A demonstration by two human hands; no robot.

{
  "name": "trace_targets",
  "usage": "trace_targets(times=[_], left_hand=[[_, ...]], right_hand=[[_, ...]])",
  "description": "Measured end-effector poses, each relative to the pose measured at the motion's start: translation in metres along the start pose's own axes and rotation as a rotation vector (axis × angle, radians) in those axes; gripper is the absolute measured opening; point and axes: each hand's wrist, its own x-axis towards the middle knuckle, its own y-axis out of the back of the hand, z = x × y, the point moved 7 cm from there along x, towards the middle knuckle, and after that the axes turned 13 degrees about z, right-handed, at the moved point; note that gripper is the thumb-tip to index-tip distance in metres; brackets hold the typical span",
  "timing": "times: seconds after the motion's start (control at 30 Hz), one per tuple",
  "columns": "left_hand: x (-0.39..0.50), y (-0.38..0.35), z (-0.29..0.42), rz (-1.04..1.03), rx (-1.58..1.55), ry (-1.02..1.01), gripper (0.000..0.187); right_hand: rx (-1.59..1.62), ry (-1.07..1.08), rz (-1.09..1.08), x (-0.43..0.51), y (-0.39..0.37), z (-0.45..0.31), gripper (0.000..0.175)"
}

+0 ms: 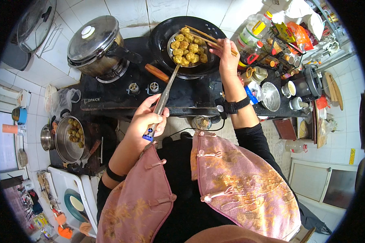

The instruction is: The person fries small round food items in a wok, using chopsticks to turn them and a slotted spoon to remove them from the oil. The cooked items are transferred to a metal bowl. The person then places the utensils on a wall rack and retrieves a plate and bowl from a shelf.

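Note:
My left hand (149,120) grips the long metal handle (167,91) of a skimmer. The skimmer's round head (171,52) is inside a black wok (159,33) and carries a pile of golden-brown fried balls (187,48). In my right hand (226,54) is a pair of wooden chopsticks (205,39); their tips reach over the upper part of the pile. Whether the tips touch a ball I cannot tell. The wok's wooden handle (157,73) points toward the lower left, near the skimmer handle.
A lidded pressure cooker (94,45) stands on the left burner of the black gas stove (115,98). Lower left, a steel pot (65,142) holds several more balls. To the right are oil and sauce bottles (252,36), a steel bowl (270,96) and a black appliance (304,82).

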Motion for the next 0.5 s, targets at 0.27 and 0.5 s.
trace_targets(times=[0.27, 0.5], left_hand=[[0.016, 0.003, 0.003, -0.12, -0.108, 0.041, 0.068], [0.01, -0.011, -0.003, -0.195, -0.157, 0.086, 0.074]], right_hand=[[-0.018, 0.068, 0.035, -0.009, 0.02, -0.005, 0.029], [-0.12, 0.042, 0.008, -0.009, 0.026, 0.004, 0.027]])
